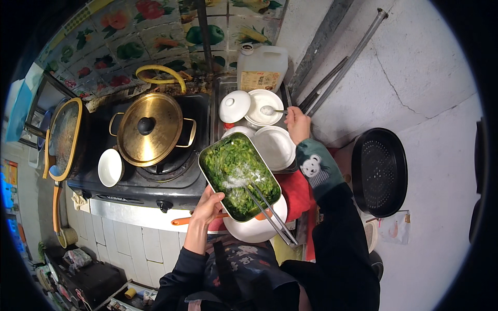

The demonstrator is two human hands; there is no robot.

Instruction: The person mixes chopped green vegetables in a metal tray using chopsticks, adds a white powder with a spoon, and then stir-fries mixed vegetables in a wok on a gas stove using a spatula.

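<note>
My left hand (210, 205) grips the near left side of a rectangular metal container (201, 163) filled with chopped green leaves (229, 153). A patch of white granules (238, 181) lies on the greens. Metal chopsticks (272, 218) rest in the container, their handles sticking out over its near right edge. In my right hand (298, 125) is a spoon (267, 110), its bowl holding white granules above an uncovered white jar (281, 102) with white contents. A white lid (233, 105) leans beside that jar. A second white jar (274, 147) stands just nearer to me.
On the black gas stove (136, 192) sit a gold lidded pot (149, 130) and a white cup (110, 168). A plastic jug (262, 69) stands behind the jars on a metal tray (222, 82). A black perforated pan (379, 173) is at right; a white plate (249, 232) lies below the container.
</note>
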